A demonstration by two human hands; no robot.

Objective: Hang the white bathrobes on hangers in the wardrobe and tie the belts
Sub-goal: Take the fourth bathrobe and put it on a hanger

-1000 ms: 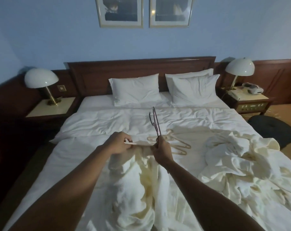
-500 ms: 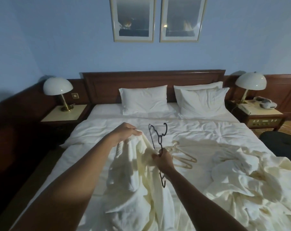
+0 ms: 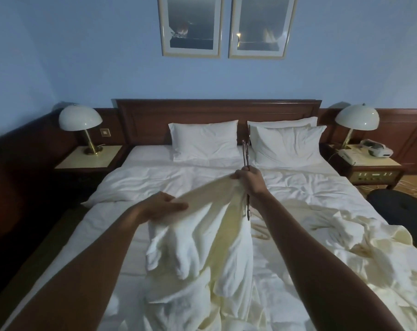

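Right hand gripping dark hanger plus bathrobe collar, raised over mid-bed. Left hand clutching robe shoulder, fingers curled into cloth. Best to seat shoulder squarely over hanger arm, keep hook upright. Second robe heaped at bed's right edge.

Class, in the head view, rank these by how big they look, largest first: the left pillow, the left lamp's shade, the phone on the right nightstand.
1. Left pillow.
2. Left lamp's shade.
3. Phone.
All sit at about the same depth, so this order looks reliable.
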